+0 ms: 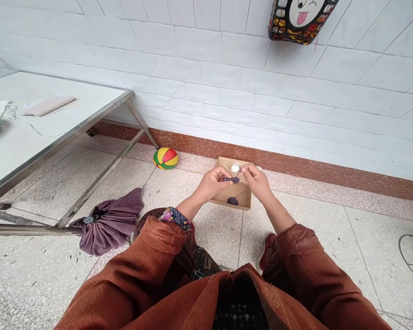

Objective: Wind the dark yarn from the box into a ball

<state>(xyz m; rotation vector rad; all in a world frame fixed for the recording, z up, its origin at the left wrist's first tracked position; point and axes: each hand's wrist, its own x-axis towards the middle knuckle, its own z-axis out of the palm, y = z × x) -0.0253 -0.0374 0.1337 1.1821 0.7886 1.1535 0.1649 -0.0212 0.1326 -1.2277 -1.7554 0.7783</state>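
Observation:
My left hand [213,184] is closed, pinching a small dark purple piece of yarn work [231,180] between thumb and fingers. Close to it on the right, my right hand [257,181] is also closed, its thumb and forefinger pinched on a dark yarn strand [239,173]; whether a thin tool is there too is too small to tell. Below both hands an open cardboard box [223,202] sits on the floor. Inside it lies a dark ball of yarn [232,200], with a strand running up towards my right hand. A white ball of thread [235,167] shows behind the fingers.
At left stands a white table [55,119] with metal legs. A purple gathered cloth [106,222] and a coloured ball [165,158] lie on the tiled floor. A black basket [298,20] hangs on the white tiled wall. A dark wire loop [404,256] is at far right.

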